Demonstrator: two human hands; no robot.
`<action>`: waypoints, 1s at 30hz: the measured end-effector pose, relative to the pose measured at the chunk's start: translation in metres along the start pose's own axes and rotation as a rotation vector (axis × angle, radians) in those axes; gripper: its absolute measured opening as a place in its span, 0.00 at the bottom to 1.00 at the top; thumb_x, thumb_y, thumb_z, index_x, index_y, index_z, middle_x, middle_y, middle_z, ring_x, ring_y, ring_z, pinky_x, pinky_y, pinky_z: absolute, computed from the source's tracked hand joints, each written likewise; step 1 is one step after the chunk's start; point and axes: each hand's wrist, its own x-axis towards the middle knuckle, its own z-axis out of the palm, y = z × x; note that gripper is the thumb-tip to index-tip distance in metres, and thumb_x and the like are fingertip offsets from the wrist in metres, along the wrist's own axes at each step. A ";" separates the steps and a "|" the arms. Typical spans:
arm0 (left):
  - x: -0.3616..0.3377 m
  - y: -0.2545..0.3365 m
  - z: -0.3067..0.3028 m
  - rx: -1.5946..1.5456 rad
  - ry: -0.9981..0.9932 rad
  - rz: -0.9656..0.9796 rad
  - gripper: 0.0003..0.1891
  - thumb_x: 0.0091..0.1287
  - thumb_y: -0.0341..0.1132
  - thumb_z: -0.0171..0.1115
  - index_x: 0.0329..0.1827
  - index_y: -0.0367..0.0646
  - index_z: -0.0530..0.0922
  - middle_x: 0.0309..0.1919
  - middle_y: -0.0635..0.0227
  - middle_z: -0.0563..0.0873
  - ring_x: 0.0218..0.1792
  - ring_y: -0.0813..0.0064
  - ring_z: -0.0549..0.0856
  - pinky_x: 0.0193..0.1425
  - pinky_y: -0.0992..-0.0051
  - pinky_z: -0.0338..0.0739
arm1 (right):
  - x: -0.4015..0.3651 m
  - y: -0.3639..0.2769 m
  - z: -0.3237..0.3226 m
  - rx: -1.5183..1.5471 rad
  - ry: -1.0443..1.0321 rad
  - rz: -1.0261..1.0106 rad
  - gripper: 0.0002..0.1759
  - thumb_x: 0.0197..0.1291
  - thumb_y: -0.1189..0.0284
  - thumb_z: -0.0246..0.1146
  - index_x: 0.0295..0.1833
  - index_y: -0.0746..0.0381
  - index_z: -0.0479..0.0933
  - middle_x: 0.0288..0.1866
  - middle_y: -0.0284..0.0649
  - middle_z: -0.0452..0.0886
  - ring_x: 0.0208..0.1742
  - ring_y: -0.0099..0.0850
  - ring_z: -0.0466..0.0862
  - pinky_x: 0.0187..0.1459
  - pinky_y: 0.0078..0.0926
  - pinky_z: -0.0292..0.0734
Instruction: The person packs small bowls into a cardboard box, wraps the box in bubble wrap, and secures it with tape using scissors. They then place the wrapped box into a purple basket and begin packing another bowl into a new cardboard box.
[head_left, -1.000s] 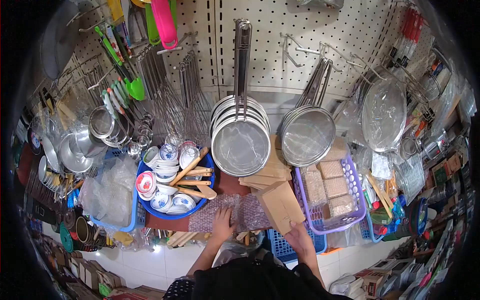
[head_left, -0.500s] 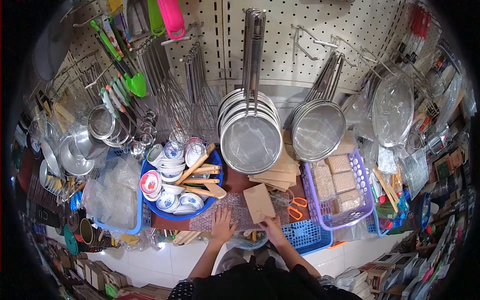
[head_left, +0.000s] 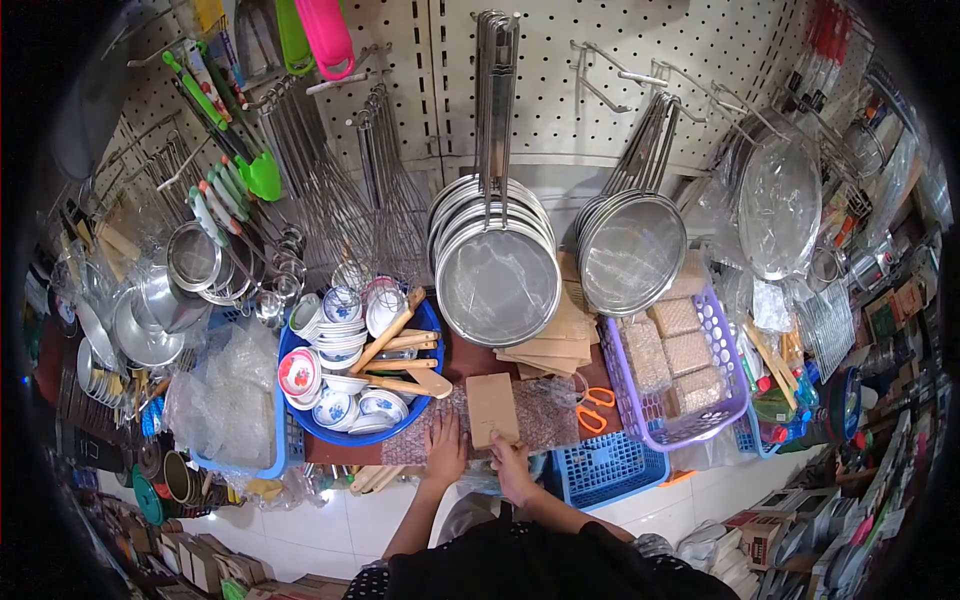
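Note:
Flat on a sheet of bubble wrap (head_left: 405,444) at the table's front edge lies my left hand (head_left: 445,448), its fingers stretched out. A brown cardboard piece (head_left: 491,408) is pinched at its lower edge by my right hand (head_left: 511,470); it is held over the bubble wrap. Orange-handled scissors (head_left: 594,410) rest just right of the wrap. Behind the held piece, more brown cardboard pieces (head_left: 545,350) lie in a stack, partly hidden by hanging strainers.
A blue basin (head_left: 435,345) of small bowls and wooden-handled utensils stands at left. The purple basket (head_left: 652,437) at right holds bubble-wrapped packs. Large strainers (head_left: 498,285) hang low over the table. A blue basket (head_left: 610,470) sits below the front edge.
My right hand has moved left with the cardboard piece, which now stands straighter and closer to my left hand. My left hand stays on the bubble wrap.

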 end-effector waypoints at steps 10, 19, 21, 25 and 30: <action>0.005 0.031 -0.049 -0.645 0.090 0.033 0.35 0.72 0.39 0.56 0.79 0.40 0.55 0.77 0.47 0.57 0.78 0.51 0.56 0.80 0.56 0.44 | -0.005 -0.022 0.011 -0.492 0.054 0.092 0.30 0.56 0.50 0.71 0.51 0.62 0.71 0.40 0.33 0.77 0.34 0.19 0.74 0.30 0.19 0.66; -0.005 0.056 -0.033 -0.453 0.081 0.111 0.46 0.53 0.43 0.78 0.74 0.44 0.62 0.73 0.46 0.60 0.73 0.44 0.63 0.72 0.57 0.66 | 0.006 -0.061 -0.021 -0.723 -0.014 0.169 0.38 0.55 0.47 0.70 0.58 0.69 0.73 0.55 0.50 0.76 0.51 0.35 0.76 0.46 0.31 0.71; -0.003 0.055 -0.029 -0.444 0.106 0.098 0.47 0.53 0.45 0.78 0.74 0.45 0.61 0.73 0.46 0.60 0.71 0.42 0.65 0.70 0.56 0.68 | 0.013 -0.054 -0.034 -0.795 0.290 -0.285 0.45 0.52 0.48 0.71 0.64 0.72 0.69 0.66 0.58 0.68 0.66 0.49 0.69 0.63 0.43 0.66; -0.002 0.056 -0.027 -0.418 0.123 0.095 0.46 0.53 0.45 0.78 0.74 0.46 0.62 0.73 0.46 0.60 0.69 0.41 0.68 0.66 0.56 0.73 | 0.026 -0.114 -0.052 -1.319 0.467 -0.501 0.43 0.52 0.50 0.70 0.65 0.68 0.66 0.70 0.58 0.60 0.71 0.54 0.60 0.65 0.61 0.55; -0.002 0.058 -0.031 -0.424 0.108 0.084 0.46 0.54 0.46 0.77 0.74 0.47 0.62 0.73 0.46 0.60 0.69 0.41 0.68 0.64 0.55 0.74 | 0.044 -0.141 -0.060 -1.518 0.477 -0.556 0.29 0.54 0.56 0.70 0.54 0.65 0.76 0.67 0.51 0.66 0.69 0.52 0.62 0.63 0.62 0.57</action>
